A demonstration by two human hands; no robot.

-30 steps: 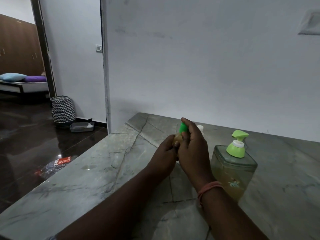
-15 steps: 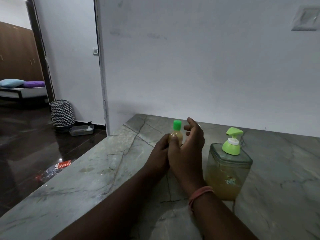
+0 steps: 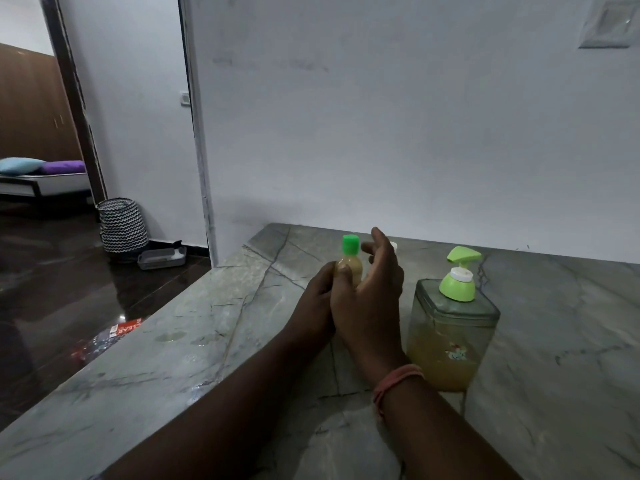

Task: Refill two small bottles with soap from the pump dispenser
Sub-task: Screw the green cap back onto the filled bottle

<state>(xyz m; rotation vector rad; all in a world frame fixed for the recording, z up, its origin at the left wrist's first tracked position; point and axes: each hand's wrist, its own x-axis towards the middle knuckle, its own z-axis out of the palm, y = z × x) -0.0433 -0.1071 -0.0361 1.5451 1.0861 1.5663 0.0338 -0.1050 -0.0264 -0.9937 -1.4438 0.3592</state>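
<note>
On the marble counter (image 3: 166,358), seen from the head camera, the left hand (image 3: 317,303) wraps around a small bottle (image 3: 349,270) of yellowish soap, its green cap (image 3: 350,244) on. The right hand (image 3: 375,289) hovers beside it, fingers loose and apart, gripping nothing. Just behind those fingers a white cap (image 3: 393,246) peeks out, probably the second bottle, and a careless sweep could topple it. The pump dispenser (image 3: 452,327) stands close to the right wrist, so an elbow nudge risks a spill. Its sticker is too small to read; red packaging (image 3: 124,330) on the floor shows upside-down letters, seemingly "CLEAR".
</note>
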